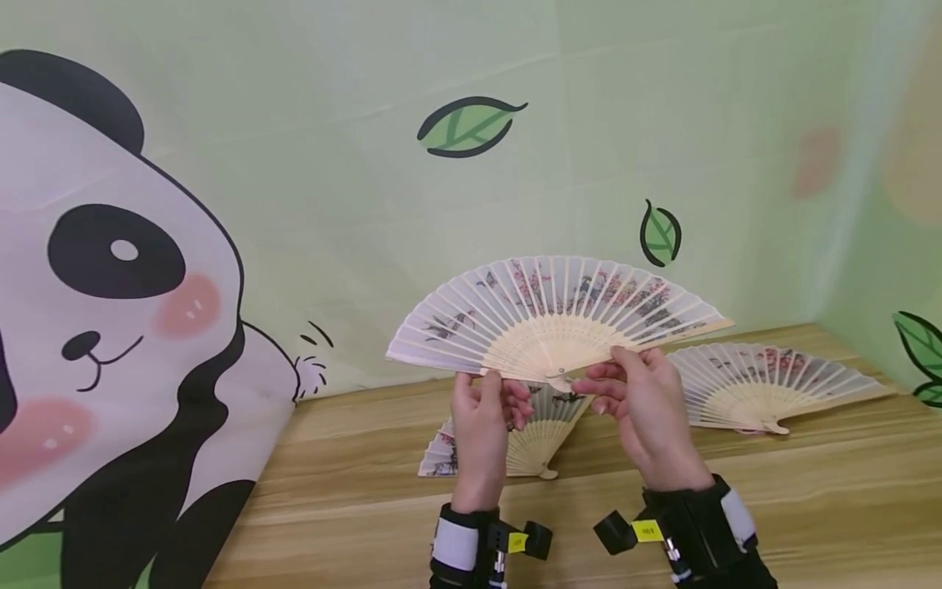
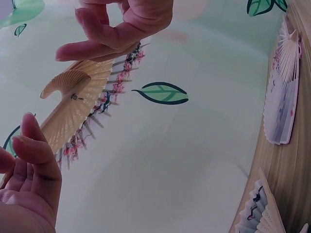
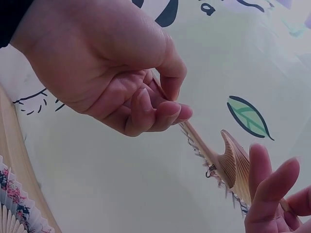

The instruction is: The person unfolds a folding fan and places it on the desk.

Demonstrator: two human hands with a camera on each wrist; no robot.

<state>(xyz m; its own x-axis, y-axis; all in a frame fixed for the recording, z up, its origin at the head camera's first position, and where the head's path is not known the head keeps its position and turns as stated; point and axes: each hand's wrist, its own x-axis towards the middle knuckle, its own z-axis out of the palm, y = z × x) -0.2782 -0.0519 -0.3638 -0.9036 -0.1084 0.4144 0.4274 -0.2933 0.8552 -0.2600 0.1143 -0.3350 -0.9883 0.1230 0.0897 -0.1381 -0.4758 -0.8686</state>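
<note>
**woodgrain_fan:** Wrist straps sit right at the bottom edge, closest to the lens, one on each arm. Going from the left: big panda banner (image 1: 110,327) draped down over the left end of the table (image 1: 846,507), covering that corner. Then the left hand (image 1: 482,417), raised above the tabletop, thumb and fingers pinching the left outer rib of the open fan (image 1: 552,319).

**leafwall_lurker:** And the fan is off the table completely?

**woodgrain_fan:** Yep, held up in the air between both hands, spread wide, painted side facing away toward the green wall. Right hand (image 1: 648,409) pinches the right outer rib near the pivot, other fingers curled in loosely. The right wrist view shows that pinch up close, thumb pressed against fingertips on the rib.

**leafwall_lurker:** Anything else lying around?

**woodgrain_fan:** Two more fans on the wood. A half-open fan (image 1: 515,446) lies directly behind the hands, so the left hand and wrist hide a good part of it. A second spread fan (image 1: 765,384) lies flat further right, partly blocked by the right hand. Leaf stickers (image 1: 467,127) dot the wall behind.
</note>
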